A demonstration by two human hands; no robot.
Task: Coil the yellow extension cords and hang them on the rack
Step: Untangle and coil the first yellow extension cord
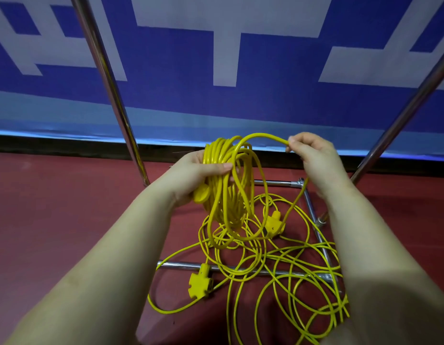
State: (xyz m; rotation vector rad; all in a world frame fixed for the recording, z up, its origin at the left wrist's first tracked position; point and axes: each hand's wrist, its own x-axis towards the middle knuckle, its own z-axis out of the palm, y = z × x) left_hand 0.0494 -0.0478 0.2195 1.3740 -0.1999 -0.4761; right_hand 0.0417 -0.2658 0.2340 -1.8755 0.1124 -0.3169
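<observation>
Coiling is under way: the left hand (201,178) grips a thick bundle of yellow cord loops (226,185) by its top, while the right hand (313,155) pinches a fresh arc of cord (263,136) beside it. Next, likely, lay that loop over the bundle. Slack cable (285,270) (thin, glossy, tangled) sprawls across the rack's chrome base tubes (181,265) on red floor (54,207), with blocky sockets (200,282) among it.

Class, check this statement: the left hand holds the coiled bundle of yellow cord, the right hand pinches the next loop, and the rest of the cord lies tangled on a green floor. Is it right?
One detail is wrong: the floor is red, not green, as the head view shows. The rest holds: the left hand holds the coiled bundle, the right hand pinches the next loop, and the rest of the cord lies tangled.
</observation>
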